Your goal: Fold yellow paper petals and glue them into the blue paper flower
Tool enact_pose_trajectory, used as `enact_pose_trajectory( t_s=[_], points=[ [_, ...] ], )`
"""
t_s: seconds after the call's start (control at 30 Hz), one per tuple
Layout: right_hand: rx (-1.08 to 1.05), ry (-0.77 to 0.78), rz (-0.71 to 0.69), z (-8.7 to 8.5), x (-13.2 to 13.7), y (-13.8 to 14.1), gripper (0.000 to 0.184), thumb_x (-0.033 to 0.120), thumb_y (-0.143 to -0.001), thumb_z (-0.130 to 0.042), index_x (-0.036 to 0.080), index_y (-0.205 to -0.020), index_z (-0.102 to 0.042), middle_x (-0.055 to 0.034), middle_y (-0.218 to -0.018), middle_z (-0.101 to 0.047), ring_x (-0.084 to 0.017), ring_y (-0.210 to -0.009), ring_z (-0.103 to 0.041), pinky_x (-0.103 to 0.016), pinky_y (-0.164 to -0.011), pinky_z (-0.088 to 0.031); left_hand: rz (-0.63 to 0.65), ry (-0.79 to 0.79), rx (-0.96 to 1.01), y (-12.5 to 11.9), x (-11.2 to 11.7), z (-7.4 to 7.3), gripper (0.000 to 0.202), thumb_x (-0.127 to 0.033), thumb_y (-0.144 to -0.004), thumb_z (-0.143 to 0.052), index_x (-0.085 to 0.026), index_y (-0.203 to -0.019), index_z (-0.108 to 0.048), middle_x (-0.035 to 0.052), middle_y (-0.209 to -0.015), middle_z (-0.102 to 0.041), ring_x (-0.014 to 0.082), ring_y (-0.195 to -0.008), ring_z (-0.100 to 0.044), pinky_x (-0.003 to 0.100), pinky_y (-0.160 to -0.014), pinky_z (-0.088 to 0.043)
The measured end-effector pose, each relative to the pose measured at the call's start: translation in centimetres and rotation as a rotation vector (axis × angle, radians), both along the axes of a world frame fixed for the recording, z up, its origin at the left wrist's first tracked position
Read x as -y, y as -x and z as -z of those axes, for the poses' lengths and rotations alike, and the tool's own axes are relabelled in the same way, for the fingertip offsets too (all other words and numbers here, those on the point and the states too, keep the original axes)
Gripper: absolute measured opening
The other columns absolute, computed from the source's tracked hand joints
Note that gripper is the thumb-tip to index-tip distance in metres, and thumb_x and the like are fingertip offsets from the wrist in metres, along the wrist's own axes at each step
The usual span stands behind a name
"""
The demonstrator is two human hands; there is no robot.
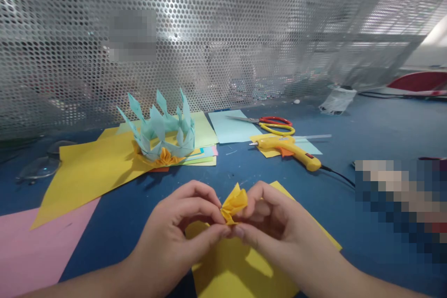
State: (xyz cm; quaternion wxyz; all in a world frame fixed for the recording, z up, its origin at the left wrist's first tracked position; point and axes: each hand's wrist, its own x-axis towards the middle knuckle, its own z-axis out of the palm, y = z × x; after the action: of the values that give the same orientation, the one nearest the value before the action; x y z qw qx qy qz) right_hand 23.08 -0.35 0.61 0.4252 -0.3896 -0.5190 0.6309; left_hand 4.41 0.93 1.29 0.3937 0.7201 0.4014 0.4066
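Note:
Between the fingertips of both hands is a small folded yellow paper piece [234, 202], gathered at its base and fanned out at the top. My left hand [190, 223] pinches it from the left, thumb and fingers closed. From the right, my right hand [270, 228] pinches the same piece, its other fingers curled. Beneath the hands lies a yellow paper sheet [240, 270] on the blue table. Farther back stands a light-blue paper crown [162, 132] with pointed tips and an orange folded paper flower [166, 157] at its front.
Behind the crown rises a perforated metal panel [209, 32]. Scissors [275, 123] and a yellow glue gun [286, 146] with a cord lie at back right. Yellow sheets [84, 163], a pink sheet [45, 242] and clear glasses [38, 167] are at left. A white object [338, 100] stands far right.

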Motion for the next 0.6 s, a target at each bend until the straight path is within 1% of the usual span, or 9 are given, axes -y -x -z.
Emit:
enact_pose_trajectory(
  t_s=[0.07,0.13,0.2,0.27,0.3,0.33,0.43,0.53,0.6],
  points=[
    [0.042,-0.056,0.036,0.1,0.1,-0.2,0.030,0.029,-0.077,-0.074,0.023,-0.078,-0.045,0.0027,-0.080,-0.061,-0.012,-0.073,-0.063,-0.024,-0.065,-0.051,0.018,-0.005,-0.008,0.0,0.1,0.0,0.014,-0.012,-0.077,-0.067,-0.022,-0.069,-0.067,-0.0018,-0.085,-0.059,0.0104,-0.077,-0.063,0.016,-0.071,-0.051],
    [0.074,-0.088,0.067,0.1,0.2,-0.4,0.032,0.029,-0.076,-0.075,0.025,-0.085,-0.044,0.0033,-0.081,-0.058,-0.014,-0.076,-0.063,-0.027,-0.068,-0.052,0.036,-0.011,0.003,-0.1,0.2,-0.1,0.015,-0.010,-0.078,-0.064,-0.022,-0.070,-0.066,-0.0023,-0.086,-0.058,0.0095,-0.077,-0.062,0.014,-0.070,-0.050],
    [0.078,-0.060,0.066,0.0,0.1,-0.7,0.039,0.031,-0.075,-0.076,0.028,-0.098,-0.044,0.0037,-0.081,-0.059,-0.015,-0.079,-0.063,-0.028,-0.071,-0.052,0.056,-0.013,0.024,-0.2,0.4,-0.1,0.017,-0.008,-0.078,-0.062,-0.023,-0.070,-0.065,-0.0031,-0.086,-0.058,0.0083,-0.076,-0.061,0.012,-0.067,-0.049],
    [0.048,-0.024,0.018,-0.1,0.0,-0.8,0.044,0.033,-0.076,-0.075,0.029,-0.108,-0.045,0.0033,-0.083,-0.061,-0.014,-0.079,-0.064,-0.027,-0.071,-0.052,0.069,0.015,0.053,-0.2,0.6,-0.2,0.019,-0.006,-0.077,-0.062,-0.023,-0.070,-0.065,-0.0037,-0.086,-0.058,0.0073,-0.075,-0.060,0.011,-0.065,-0.049],
    [0.037,-0.029,-0.001,-0.1,0.0,-0.8,0.042,0.033,-0.077,-0.075,0.029,-0.109,-0.049,0.0029,-0.083,-0.062,-0.014,-0.079,-0.064,-0.026,-0.071,-0.052,0.079,0.041,0.076,-0.3,0.7,-0.2,0.020,-0.005,-0.077,-0.062,-0.023,-0.070,-0.066,-0.0039,-0.086,-0.058,0.0070,-0.074,-0.060,0.011,-0.065,-0.049],
    [0.038,-0.051,-0.005,-0.2,-0.1,-0.9,0.036,0.033,-0.076,-0.075,0.028,-0.104,-0.054,0.0026,-0.083,-0.062,-0.013,-0.078,-0.063,-0.026,-0.071,-0.052,0.086,0.064,0.098,-0.3,0.7,-0.2,0.020,-0.005,-0.076,-0.063,-0.024,-0.070,-0.067,-0.0041,-0.086,-0.058,0.0068,-0.074,-0.060,0.011,-0.065,-0.049],
    [0.105,-0.164,0.057,-0.3,-0.4,-0.9,0.018,0.026,-0.073,-0.077,0.026,-0.086,-0.065,0.0021,-0.080,-0.063,-0.012,-0.075,-0.063,-0.025,-0.071,-0.052,0.086,0.073,0.122,-0.3,0.6,-0.1,0.022,-0.003,-0.074,-0.065,-0.024,-0.068,-0.069,-0.0046,-0.083,-0.061,0.0072,-0.075,-0.062,0.013,-0.070,-0.049],
    [0.181,-0.311,0.128,-0.4,-0.6,-1.2,0.016,0.019,-0.072,-0.077,0.026,-0.082,-0.067,0.0022,-0.083,-0.066,-0.012,-0.077,-0.063,-0.023,-0.071,-0.053,0.091,0.105,0.135,-0.2,0.3,-0.2,0.018,-0.006,-0.070,-0.070,-0.023,-0.071,-0.069,-0.0034,-0.084,-0.063,0.0095,-0.078,-0.063,0.018,-0.074,-0.048],
    [0.198,-0.378,0.129,-0.5,-0.7,-1.4,0.021,0.014,-0.072,-0.077,0.028,-0.084,-0.069,0.0031,-0.086,-0.069,-0.012,-0.079,-0.065,-0.020,-0.071,-0.053,0.112,0.149,0.159,-0.1,0.1,-0.2,0.015,-0.011,-0.068,-0.076,-0.023,-0.075,-0.070,-0.0024,-0.086,-0.061,0.0111,-0.079,-0.062,0.020,-0.074,-0.048]
  ],
)
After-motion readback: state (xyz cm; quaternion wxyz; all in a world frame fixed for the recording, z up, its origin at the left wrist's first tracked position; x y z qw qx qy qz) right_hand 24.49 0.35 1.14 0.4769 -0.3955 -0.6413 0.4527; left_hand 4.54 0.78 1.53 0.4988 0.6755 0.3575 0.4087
